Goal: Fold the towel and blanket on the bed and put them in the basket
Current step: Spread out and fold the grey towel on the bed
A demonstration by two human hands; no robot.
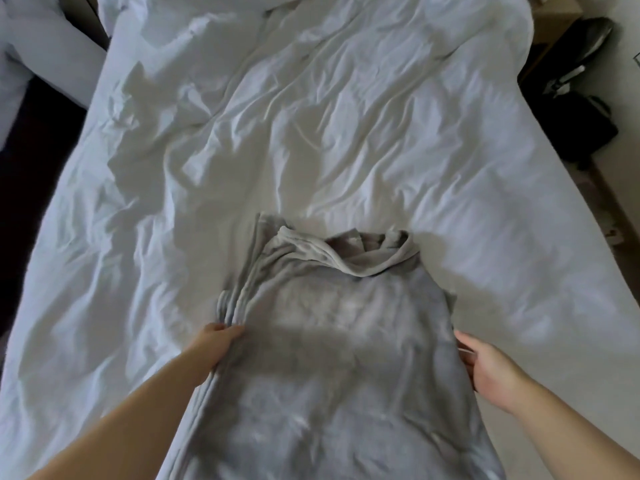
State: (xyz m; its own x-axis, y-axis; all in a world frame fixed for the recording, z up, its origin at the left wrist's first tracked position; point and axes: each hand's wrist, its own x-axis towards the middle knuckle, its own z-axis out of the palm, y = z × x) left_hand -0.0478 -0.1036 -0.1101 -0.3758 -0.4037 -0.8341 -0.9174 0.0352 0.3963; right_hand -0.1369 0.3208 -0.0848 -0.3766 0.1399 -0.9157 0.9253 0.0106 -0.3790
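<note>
A grey fleece blanket [329, 341], folded into several layers, lies lengthwise on the near part of the bed [311, 133] and runs off the bottom of the view. Its far end is rumpled and partly turned back. My left hand [213, 344] grips the blanket's left edge, fingers tucked under the layered folds. My right hand [485, 367] holds the right edge, fingers curled around it. No towel and no basket are in view.
The bed is covered by a wrinkled white duvet. White pillows or bedding [41, 46] are piled at the far left. A black bag [581, 109] sits on the floor beyond the bed's right side, beside a wooden nightstand [550, 32].
</note>
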